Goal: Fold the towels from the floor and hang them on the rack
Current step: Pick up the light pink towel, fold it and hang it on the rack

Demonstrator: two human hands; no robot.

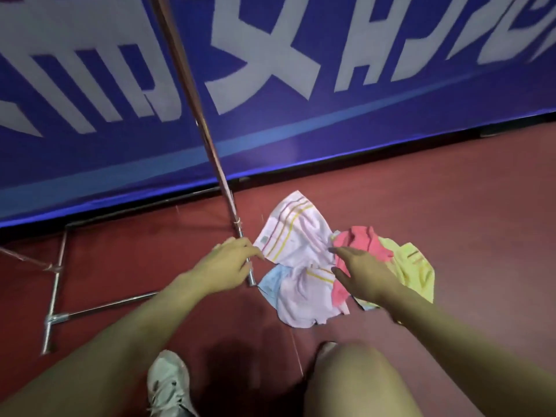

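Note:
Several towels lie in a crumpled pile on the red floor: a pale pink striped towel (pixel 296 236), a coral pink towel (pixel 359 240), a yellow-green towel (pixel 413 267) and a light blue towel (pixel 270 282). My left hand (pixel 228 266) hovers at the pile's left edge, fingers apart, over the rack's foot. My right hand (pixel 364 275) reaches over the coral towel with fingers spread, holding nothing. The metal rack (pixel 207 139) rises on the left, its upright pole slanting up out of view.
The rack's base tubes (pixel 57 278) spread over the floor at the left. A blue banner with white lettering (pixel 270 85) stands behind the pile. My knee (pixel 358 383) and a white shoe (pixel 168 383) are at the bottom.

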